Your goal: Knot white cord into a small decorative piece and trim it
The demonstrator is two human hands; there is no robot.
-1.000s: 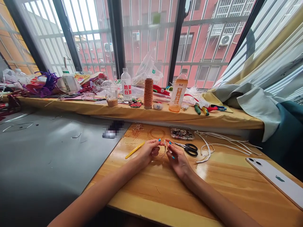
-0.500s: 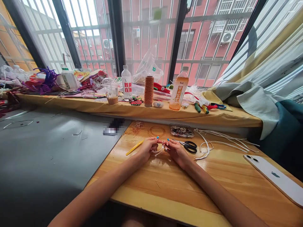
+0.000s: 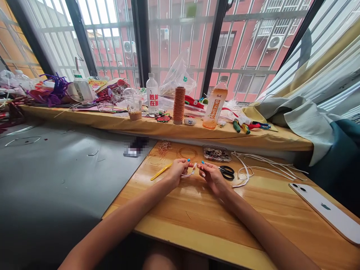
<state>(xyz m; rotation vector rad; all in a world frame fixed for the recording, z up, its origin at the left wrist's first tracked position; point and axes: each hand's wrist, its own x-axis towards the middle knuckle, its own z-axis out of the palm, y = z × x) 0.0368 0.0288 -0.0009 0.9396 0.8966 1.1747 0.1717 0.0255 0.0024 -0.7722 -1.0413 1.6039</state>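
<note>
Above the wooden board, my left hand [image 3: 180, 169] pinches a white cord [image 3: 189, 174], whose lower end curves under the fingers. A small copper-coloured wrap shows on the cord between my hands. My right hand [image 3: 209, 173] is closed at the fingertips just right of the cord; whatever it grips is too small to make out. Black-handled scissors [image 3: 226, 172] lie right beside my right hand, their blades partly hidden. A yellow tweezer-like tool [image 3: 161, 171] lies left of my left hand. Behind my hands rests a coil of thin copper wire [image 3: 187, 153].
A clear box of small parts [image 3: 216, 153], loose white cords [image 3: 270, 167] and a white phone [image 3: 326, 210] lie on the wooden board [image 3: 239, 225]. On the ledge stand a spool [image 3: 179, 105], an orange drink bottle [image 3: 215, 107] and a plastic cup [image 3: 134, 108].
My hands have moved slightly apart, and more of the white cord with its copper-coloured wrap shows between them. The camera view has shifted a little.
</note>
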